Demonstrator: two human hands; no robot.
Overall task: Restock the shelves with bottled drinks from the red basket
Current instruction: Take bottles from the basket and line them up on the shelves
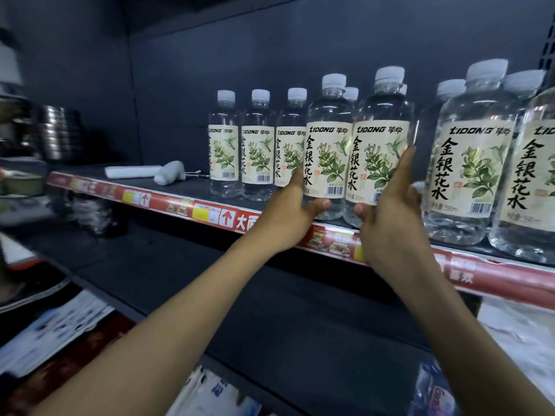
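Bottles (327,151) (380,151) stand gripped, one per hand: left hand (288,214), right hand (390,223).

Both arms are bare and reach up and forward, toward twelve o'clock. The left hand (289,216) is curled, thumb pointing to three o'clock, fingers hidden behind what it grips. The right hand (390,211) is curled too, thumb pointing to nine o'clock, one finger stretched up toward one o'clock. The wrists are straight.

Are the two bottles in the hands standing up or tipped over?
Standing up. The two clear plastic white-capped bottles held by the left hand and right hand have caps pointing up.
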